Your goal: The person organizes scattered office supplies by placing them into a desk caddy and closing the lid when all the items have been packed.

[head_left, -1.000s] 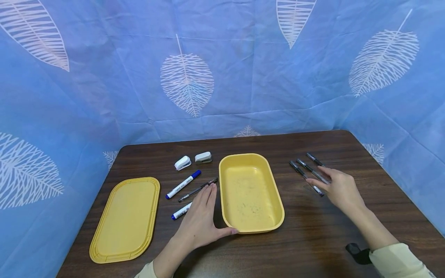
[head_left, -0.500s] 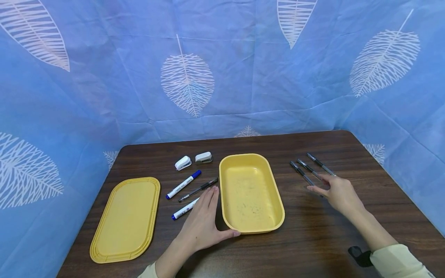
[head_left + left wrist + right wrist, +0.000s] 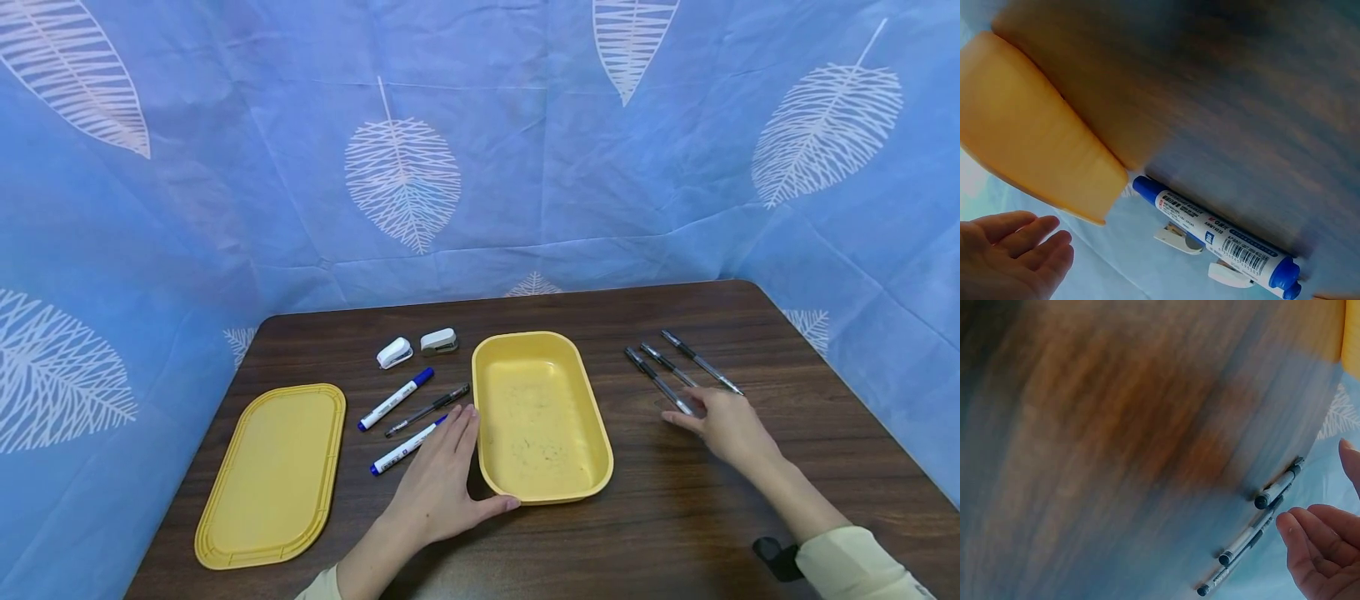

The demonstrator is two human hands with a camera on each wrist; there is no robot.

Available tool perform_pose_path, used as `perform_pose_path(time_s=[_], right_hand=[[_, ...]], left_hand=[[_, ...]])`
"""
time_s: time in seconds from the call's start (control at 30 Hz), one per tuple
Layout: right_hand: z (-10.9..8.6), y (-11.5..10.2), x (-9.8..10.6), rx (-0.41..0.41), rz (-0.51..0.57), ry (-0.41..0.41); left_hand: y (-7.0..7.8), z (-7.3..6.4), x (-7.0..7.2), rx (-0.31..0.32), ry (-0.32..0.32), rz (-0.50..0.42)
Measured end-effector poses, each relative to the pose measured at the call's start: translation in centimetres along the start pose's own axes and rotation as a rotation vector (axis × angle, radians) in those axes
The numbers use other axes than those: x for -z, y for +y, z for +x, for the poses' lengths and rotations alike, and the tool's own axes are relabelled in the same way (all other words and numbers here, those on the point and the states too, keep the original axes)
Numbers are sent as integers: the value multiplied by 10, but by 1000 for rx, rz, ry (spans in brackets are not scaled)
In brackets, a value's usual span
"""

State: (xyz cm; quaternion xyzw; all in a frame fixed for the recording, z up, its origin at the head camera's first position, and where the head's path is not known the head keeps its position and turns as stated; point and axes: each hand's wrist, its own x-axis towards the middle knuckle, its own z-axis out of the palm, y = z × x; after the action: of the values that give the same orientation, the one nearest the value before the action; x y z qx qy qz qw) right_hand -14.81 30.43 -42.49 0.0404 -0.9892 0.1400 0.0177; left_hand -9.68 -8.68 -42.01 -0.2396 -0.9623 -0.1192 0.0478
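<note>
My left hand lies at the near left corner of a yellow plastic box, fingers straight along its side and thumb touching the front rim. Close under those fingers is a blue-capped whiteboard marker, partly covered. On the right, my right hand hovers low at the near ends of three clear-barrelled black pens: the left pen, the middle pen and the right pen. Its thumb and fingers are spread and relaxed; in the right wrist view the fingertips stand apart from the pens.
A yellow lid lies flat at the left. Between lid and box are another marker, a black pen, and two small white staplers, one left and one right. A blue leaf-patterned cloth hangs behind the table.
The right hand has shifted slightly over the pens, and the right pen's near end now shows. My left hand has slid a little right, uncovering more of the nearer marker.
</note>
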Motion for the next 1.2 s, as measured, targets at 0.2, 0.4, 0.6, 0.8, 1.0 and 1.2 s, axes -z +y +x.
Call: perform_pose_path(time_s=[0.2,0.4,0.6,0.8,1.0,1.2], right_hand=[[0,2,-2,10,-7,-2],[1,4,-5,28,-17,21],[3,8,-8,27,-16,18],[4,10,-11,29,-12,30],[4,12,-12,22,-3,33],[6,14,-13,19,17,16]], left_hand=[[1,0,0,21,-41,-33],[0,2,-1,29,-59,-32],[0,2,0,22,-67,-8],[1,4,1,26,-99,-2],[1,4,2,15,-92,0],[1,4,1,16,-87,-3]])
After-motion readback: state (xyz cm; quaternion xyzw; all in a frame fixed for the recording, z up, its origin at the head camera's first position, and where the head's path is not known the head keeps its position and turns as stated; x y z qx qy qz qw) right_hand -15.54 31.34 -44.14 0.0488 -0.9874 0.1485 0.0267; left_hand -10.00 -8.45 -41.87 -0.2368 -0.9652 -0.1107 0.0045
